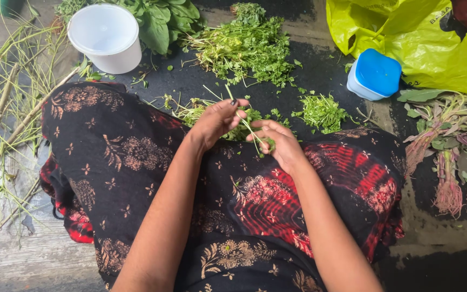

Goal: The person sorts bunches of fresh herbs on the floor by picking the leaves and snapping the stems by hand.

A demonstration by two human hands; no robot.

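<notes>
**A:** What are the hands doing?

**B:** Seen from above, over a lap in a dark patterned skirt. The left hand pinches the upper part of a thin green herb sprig between thumb and fingertips; the right hand closes its fingers round the sprig's leafy lower end.

**A:** How would the sprig handle?

**B:** Probably very light and limp — the stem bends, the leaves tear easily. Best held on the stem, gently.

**A:** Around them?

**B:** Picked leaves just beyond, a larger herb pile, a white tub — and a blue-lidded container.
</notes>
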